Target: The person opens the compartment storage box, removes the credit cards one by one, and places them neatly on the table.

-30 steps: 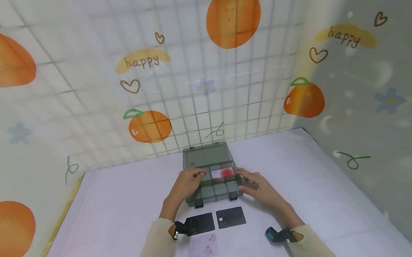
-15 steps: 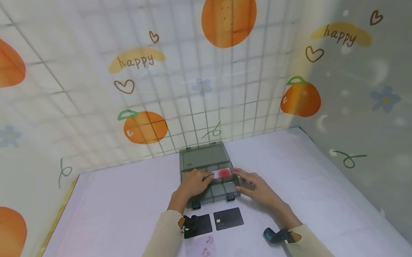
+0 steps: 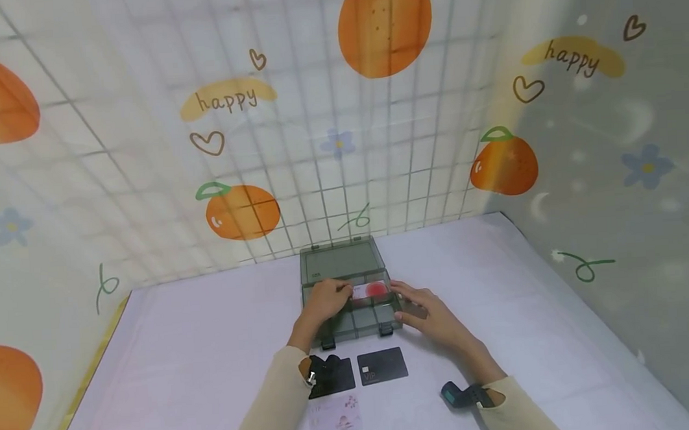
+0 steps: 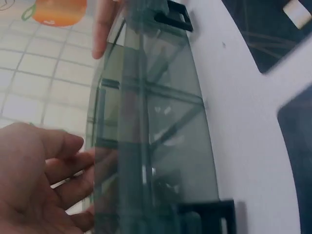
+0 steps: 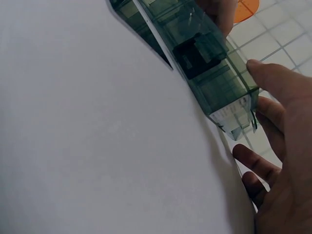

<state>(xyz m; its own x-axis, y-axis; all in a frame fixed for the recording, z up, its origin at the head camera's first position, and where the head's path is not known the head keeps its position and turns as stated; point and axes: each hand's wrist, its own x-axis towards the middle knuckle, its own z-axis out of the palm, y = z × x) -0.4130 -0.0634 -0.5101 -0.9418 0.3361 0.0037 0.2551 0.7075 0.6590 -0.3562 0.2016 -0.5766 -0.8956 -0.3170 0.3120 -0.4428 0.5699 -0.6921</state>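
A clear dark-green plastic box (image 3: 358, 323) with compartments stands on the table, its lid (image 3: 342, 262) laid back. My left hand (image 3: 325, 300) is over the left part of the back row, its fingertips by a white card (image 3: 360, 292) with a red round print that lies in the box. In the left wrist view the fingers (image 4: 73, 190) reach behind the box's wall, and the thumb tip is close to them; whether they pinch anything is hidden. Against the box's right side rest the thumb and a fingertip of my right hand (image 3: 437, 314), its fingers loosely bent.
Two black cards, one at the left (image 3: 337, 379) partly behind the left wrist's camera and one at the right (image 3: 383, 366) marked VIP, lie before the box. A pale pink card (image 3: 334, 418) lies nearer me. Behind the table (image 3: 211, 352) hangs a printed curtain (image 3: 303, 100).
My left hand has moved right inside the box to the card's left edge, then drawn back slightly. My right hand has stayed at the box's right side. The head view shifted a little.
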